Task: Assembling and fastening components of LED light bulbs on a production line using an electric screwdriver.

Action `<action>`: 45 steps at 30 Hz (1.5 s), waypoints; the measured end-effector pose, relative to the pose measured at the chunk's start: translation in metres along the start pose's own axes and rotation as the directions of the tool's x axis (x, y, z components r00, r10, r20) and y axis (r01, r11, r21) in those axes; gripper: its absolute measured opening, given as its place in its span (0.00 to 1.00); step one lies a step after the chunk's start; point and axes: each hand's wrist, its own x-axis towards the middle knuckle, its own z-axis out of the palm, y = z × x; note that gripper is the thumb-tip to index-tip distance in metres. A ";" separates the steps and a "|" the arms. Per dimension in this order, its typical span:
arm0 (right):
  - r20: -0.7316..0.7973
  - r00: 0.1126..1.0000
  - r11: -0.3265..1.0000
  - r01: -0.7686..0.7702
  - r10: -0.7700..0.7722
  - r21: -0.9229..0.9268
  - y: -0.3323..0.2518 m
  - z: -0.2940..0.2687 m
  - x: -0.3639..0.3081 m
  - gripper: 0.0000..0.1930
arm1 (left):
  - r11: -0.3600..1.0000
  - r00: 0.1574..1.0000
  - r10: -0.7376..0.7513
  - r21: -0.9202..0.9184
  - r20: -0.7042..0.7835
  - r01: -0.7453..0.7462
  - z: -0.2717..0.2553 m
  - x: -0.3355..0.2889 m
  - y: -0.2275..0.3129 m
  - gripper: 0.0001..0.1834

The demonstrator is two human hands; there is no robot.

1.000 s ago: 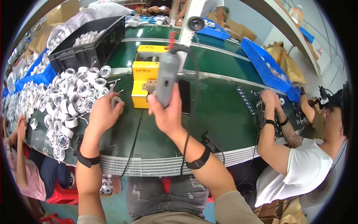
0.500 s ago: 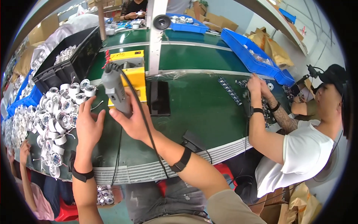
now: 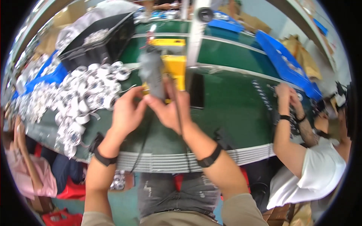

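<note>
Gripping the grey electric screwdriver [image 3: 152,75] upright, your right hand [image 3: 169,111] closes around its body; your left hand [image 3: 126,113] pinches near its tip above the green tabletop [image 3: 233,101].

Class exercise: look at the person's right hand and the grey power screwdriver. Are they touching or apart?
Touching. The head view shows the right hand wrapped around the lower body of the grey power screwdriver, fingers against its casing with no gap, though motion blur softens the edges.
</note>
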 end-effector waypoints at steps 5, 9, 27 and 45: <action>-0.011 1.000 0.994 0.020 -0.019 0.107 0.010 0.001 0.002 0.25 | 0.963 0.996 0.080 -0.262 0.036 -0.068 0.003 -0.004 0.004 0.08; 0.098 0.993 0.986 -0.086 0.072 0.141 0.008 -0.002 0.003 0.24 | 0.965 0.990 0.128 -0.239 0.062 -0.110 0.004 -0.004 -0.005 0.07; 0.122 0.986 0.987 -0.096 0.112 -0.131 0.001 0.000 0.006 0.26 | 0.956 0.995 0.073 -0.288 0.062 -0.052 0.011 -0.002 -0.016 0.11; -0.722 0.543 -0.229 -0.708 0.429 -0.668 0.113 -0.290 0.024 0.36 | 0.978 0.999 -0.023 -0.207 -0.030 0.016 0.010 -0.005 -0.018 0.10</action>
